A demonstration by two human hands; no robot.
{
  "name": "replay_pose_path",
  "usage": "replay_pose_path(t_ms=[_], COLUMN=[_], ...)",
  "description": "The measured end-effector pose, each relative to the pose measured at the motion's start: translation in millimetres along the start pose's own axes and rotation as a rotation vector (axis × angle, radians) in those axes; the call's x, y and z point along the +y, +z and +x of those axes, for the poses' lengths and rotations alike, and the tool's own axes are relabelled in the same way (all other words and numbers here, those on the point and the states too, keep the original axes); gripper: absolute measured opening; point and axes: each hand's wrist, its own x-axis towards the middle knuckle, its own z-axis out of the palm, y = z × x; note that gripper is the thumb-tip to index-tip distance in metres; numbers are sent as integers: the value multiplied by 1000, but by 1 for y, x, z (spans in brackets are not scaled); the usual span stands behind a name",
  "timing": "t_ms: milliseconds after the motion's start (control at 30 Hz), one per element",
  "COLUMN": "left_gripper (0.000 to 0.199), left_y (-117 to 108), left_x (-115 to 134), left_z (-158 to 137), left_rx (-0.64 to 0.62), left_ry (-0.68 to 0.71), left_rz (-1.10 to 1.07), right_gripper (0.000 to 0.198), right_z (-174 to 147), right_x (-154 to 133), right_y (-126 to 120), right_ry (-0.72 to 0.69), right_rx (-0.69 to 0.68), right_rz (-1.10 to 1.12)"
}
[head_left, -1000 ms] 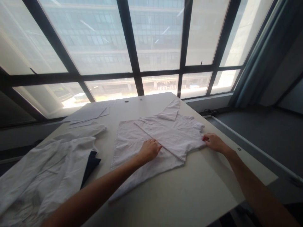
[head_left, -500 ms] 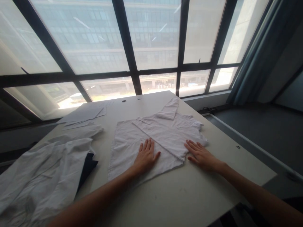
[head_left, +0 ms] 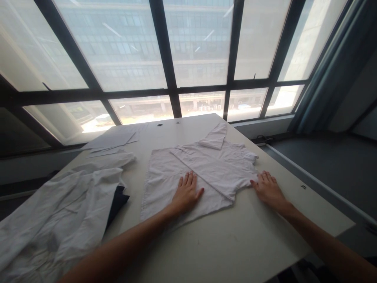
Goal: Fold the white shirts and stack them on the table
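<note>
A white shirt (head_left: pixel 215 165) lies on the table, one side folded across its body on a slant and a sleeve (head_left: pixel 214 136) pointing to the far side. My left hand (head_left: pixel 187 192) rests flat on the lower body of the shirt, beside the folded edge, fingers stretched out. At the shirt's right end, my right hand (head_left: pixel 269 192) has its thumb and bent fingers closed around a corner of the cloth. The fingertips there are partly hidden, and the cloth runs in under them.
Left on the white table (head_left: pixel 206 243) lies a crumpled pile of white garments (head_left: pixel 67 212), with a dark blue piece (head_left: pixel 117 202) under its edge. Paper sheets (head_left: pixel 114 139) lie behind it. Windows rise beyond the table; a curtain (head_left: pixel 319 67) hangs at right.
My right hand has moved right, from lying flat by the shirt's near edge to its right corner, and its fingers have closed there. My left hand stays put. The view has shifted slightly.
</note>
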Motion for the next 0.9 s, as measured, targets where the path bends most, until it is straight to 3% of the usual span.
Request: replay_pose_path(t_ms=[133, 267, 400, 500, 600, 733, 800, 900], left_gripper=[77, 78, 78, 76, 69, 57, 54, 51], left_y=[-1, -3, -1, 6, 10, -7, -24, -42], left_x=[1, 1, 1, 2, -6, -50, -85, -134], left_z=[0, 0, -1, -3, 3, 42, 73, 121], left_rx=[0, -7, 11, 31, 57, 179, 221, 251], left_ry=[-4, -1, 3, -4, -21, -140, -375, -551], left_rz=[-3, -1, 7, -9, -103, -358, -464, -451], right_gripper=[62, 62, 66, 66, 46, 21, 20, 23], right_z=[12, 19, 19, 16, 13, 11, 10, 8], right_x=[-39, -103, -156, -181, -193, -196, -196, -196], right_y=[-12, -19, -19, -20, -26, -31, -31, -27], right_ry=[-125, -303, -398, -451, -449, -416, -413, -418], right_rx=[-3, -129, -223, -246, -183, -113, -102, -95], right_rz=[122, 268, 299, 248, 173, 80, 59, 60])
